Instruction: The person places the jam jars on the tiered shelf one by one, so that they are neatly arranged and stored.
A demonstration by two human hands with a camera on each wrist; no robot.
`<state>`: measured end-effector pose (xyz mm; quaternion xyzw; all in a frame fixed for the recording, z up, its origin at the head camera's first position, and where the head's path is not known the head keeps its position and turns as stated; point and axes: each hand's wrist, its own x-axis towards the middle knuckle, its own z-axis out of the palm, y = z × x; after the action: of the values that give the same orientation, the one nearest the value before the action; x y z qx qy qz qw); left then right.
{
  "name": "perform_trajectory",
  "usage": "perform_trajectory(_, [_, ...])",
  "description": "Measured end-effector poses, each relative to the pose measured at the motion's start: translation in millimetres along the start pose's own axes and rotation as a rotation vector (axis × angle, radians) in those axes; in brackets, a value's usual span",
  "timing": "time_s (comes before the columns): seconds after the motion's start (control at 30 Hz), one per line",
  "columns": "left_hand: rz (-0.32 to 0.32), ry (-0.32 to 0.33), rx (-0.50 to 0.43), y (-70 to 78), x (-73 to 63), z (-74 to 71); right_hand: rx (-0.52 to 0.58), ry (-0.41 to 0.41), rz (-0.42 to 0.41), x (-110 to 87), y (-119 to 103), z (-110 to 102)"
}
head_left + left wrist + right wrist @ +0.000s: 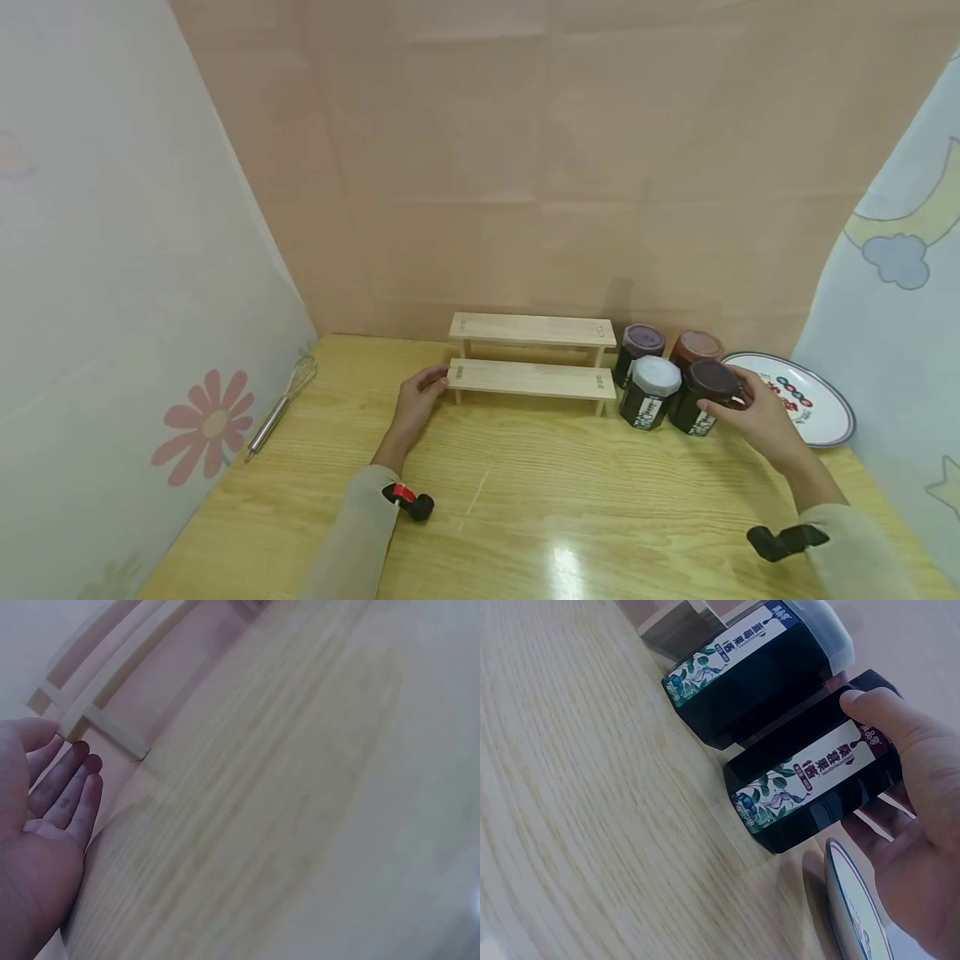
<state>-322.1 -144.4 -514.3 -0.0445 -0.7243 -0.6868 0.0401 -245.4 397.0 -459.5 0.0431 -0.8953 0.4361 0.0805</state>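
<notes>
A two-step wooden shelf point(531, 377) stands near the back of the table. At its left end my left hand point(416, 404) pinches the lower board between thumb and fingers; the left wrist view shows the thumb point(39, 733) against the board's end. On the right, my right hand point(757, 417) grips a dark-lidded jam jar point(810, 780) around its upper part, thumb on the near side, other fingers partly hidden behind it. That jar looks upright. Beside it stands a white-lidded jam jar point(651, 393). Behind these are a purple-lidded jar point(641, 342) and a reddish-lidded jar point(697, 346).
An oval white plate point(828, 408) with a dark rim and red print lies right of the jars, close to my right hand. A metal whisk point(281, 408) lies at the table's left edge. A tan backdrop point(480, 167) and pale side sheets point(150, 250) bound the table point(540, 492).
</notes>
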Motion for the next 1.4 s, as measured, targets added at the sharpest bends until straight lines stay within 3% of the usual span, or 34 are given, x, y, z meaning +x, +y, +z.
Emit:
perform_trajectory(0.47, [0.01,-0.014,-0.018,-9.2,3.5,1.1,0.002,0.108,0.043,-11.2,-5,-1])
perform_trajectory(0.73, [0.001,-0.027,-0.004,-10.4,4.4,2.3,0.005,0.139,0.09,-23.0,-19,-19])
perform_trajectory(1.13, [0.003,-0.031,-0.023,-10.4,5.5,0.9,-0.011,0.193,0.118,-28.6,-79,-63])
perform_trajectory(1.4, [-0.002,-0.021,-0.019,-9.7,4.5,-3.7,0.103,0.149,0.07,-14.3,-133,-60])
